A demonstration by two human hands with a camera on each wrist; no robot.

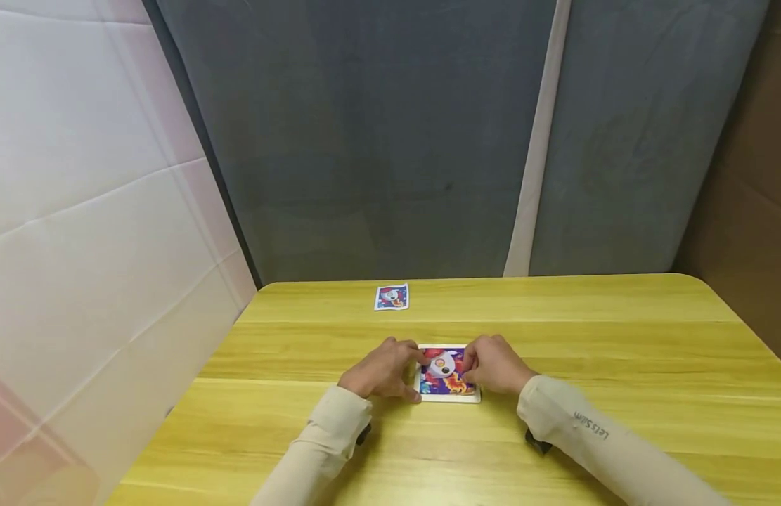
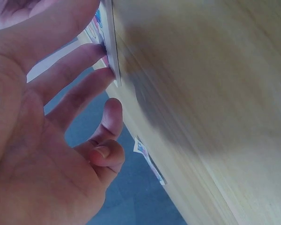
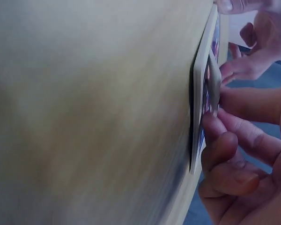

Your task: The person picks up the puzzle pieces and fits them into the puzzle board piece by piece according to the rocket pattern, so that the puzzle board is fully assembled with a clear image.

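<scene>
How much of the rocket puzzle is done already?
Most of it looks done: the picture in the puzzle board seems nearly whole. In hand: the left hand steadies the board's edge, and the right hand lifts or presses one piece with its fingers. Left: settling that piece. The small card lies apart, untouched.

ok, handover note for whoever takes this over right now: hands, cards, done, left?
Left hand: fingers touch the left edge of the card stack, steadying it; nothing pinched that I can see.
Right hand: fingers at the stack's right edge; in the right wrist view the top card is lifted off the stack, pinched at its edge.
Things: the stack lies face-up on the yellow table, near the front middle. One single card lies apart at the far edge.
Done: one card set out far side, judging by where it lies.
Left: the rest of the stack, top card first.
</scene>
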